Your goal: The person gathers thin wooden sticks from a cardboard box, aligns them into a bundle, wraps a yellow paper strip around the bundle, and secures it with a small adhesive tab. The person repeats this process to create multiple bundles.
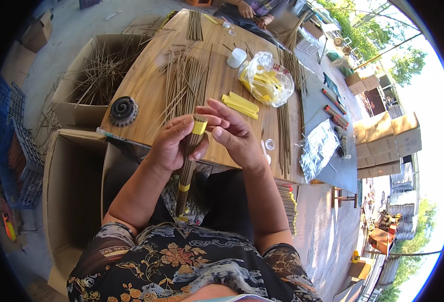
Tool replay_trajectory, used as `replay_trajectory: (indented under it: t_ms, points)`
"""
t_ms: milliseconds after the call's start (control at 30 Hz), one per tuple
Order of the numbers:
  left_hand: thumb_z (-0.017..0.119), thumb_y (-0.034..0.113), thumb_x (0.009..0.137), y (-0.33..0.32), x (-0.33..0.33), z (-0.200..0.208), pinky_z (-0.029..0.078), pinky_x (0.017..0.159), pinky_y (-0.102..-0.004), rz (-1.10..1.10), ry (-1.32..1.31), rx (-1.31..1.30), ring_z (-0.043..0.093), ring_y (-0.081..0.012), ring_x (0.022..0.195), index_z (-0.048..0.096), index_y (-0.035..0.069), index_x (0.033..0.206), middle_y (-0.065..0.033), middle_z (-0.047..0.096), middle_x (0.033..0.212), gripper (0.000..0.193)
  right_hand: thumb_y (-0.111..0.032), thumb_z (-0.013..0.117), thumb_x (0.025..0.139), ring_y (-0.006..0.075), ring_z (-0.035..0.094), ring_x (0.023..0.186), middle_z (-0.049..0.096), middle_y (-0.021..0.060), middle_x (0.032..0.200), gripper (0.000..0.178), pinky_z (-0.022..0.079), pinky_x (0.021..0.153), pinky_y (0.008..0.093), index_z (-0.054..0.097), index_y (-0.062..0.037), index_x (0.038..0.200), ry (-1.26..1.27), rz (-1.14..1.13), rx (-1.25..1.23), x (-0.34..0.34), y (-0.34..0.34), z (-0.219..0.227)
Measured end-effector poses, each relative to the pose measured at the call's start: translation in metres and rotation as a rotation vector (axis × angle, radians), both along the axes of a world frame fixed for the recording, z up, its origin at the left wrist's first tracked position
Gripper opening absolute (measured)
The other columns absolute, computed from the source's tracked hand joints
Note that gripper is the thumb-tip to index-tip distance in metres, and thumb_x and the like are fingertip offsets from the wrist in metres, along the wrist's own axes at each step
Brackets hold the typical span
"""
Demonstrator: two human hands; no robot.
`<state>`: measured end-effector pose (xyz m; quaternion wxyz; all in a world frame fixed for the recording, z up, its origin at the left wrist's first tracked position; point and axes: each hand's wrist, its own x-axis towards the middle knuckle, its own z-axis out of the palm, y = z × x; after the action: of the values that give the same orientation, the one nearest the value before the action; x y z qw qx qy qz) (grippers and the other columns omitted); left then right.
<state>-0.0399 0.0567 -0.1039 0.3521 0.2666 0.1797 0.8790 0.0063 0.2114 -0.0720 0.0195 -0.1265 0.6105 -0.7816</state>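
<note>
My left hand (169, 145) is wrapped round a bundle of thin brown incense sticks (186, 172), which slants down toward my lap. A yellow paper band (199, 126) circles the bundle near its upper end, and another yellow band (183, 187) sits lower down. Just right of the upper band is my right hand (241, 140), its fingers stretched and apart. Its fingertips are close to the band; whether they touch it I cannot tell. On the wooden table beyond lie loose incense sticks (187, 83) and a stack of yellow paper strips (240, 104).
A clear bag of yellow strips (266, 80), a white cup (236, 58) and a dark coil-topped round object (123, 110) stand on the table (146, 75). Left are cardboard boxes, one holding sticks (98, 70). Crumpled foil (321, 148) lies right. Another person's hands (254, 15) show at the far end.
</note>
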Motion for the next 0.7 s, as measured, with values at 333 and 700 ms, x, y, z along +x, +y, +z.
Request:
replay_trajectory:
  t_ms: [333, 700]
  points:
    - [0.046, 0.025, 0.09, -0.014, -0.021, 0.005, 0.041, 0.055, -0.0235, 0.422, -0.096, 0.1, 0.049, -0.0128, 0.066, 0.056, 0.001, 0.102, -0.0158, 0.051, 0.112, 0.028, -0.021, 0.06, 0.084, 0.0083, 0.047, 0.089, 0.052, 0.0023, 0.096, 0.041, 0.04, 0.079, 0.0243, 0.043, -0.0018, 0.116, -0.315, 0.204, 0.225, 0.052, -0.031, -0.054]
    - [0.049, 0.032, 0.089, -0.023, -0.029, 0.005, 0.042, 0.052, -0.0237, 0.4, -0.122, 0.0, 0.05, -0.0107, 0.057, 0.052, 0.008, 0.083, -0.0043, 0.054, 0.074, 0.024, -0.019, 0.058, 0.085, 0.0085, 0.052, 0.074, 0.054, 0.0013, 0.081, 0.032, 0.044, 0.071, 0.0221, 0.047, -0.0009, 0.109, -0.392, 0.219, 0.218, 0.057, -0.033, -0.042]
